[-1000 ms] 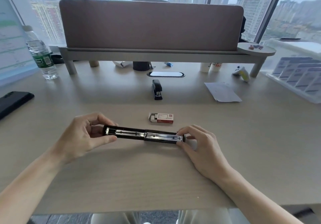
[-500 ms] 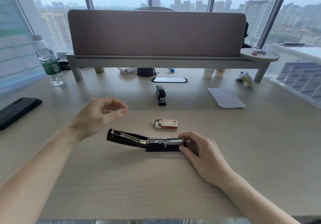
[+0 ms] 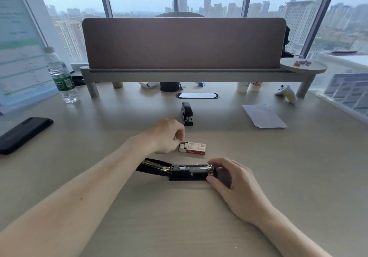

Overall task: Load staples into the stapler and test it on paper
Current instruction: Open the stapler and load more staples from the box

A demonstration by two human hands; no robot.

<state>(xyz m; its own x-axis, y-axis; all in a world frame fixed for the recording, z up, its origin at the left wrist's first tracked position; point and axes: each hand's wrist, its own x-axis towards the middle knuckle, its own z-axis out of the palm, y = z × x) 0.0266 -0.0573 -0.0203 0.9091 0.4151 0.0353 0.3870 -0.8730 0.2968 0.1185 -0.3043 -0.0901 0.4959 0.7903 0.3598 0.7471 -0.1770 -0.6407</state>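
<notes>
Worktop [image 3: 302, 177] passable at 3 o'clock of open stapler [image 3: 189, 170]; staple box [image 3: 194, 148] and second stapler [image 3: 187, 113] obstruct 12 o'clock.

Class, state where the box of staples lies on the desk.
In the head view, the staple box lies centrally, just beyond the opened stapler, the left hand pinching its open left end; a closed stapler sits farther back.

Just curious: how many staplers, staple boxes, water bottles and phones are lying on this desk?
Staplers: 2 (open stapler, closed stapler)
Staple box: 1
Water bottle: 1
Phone: 1
Total: 5
</notes>
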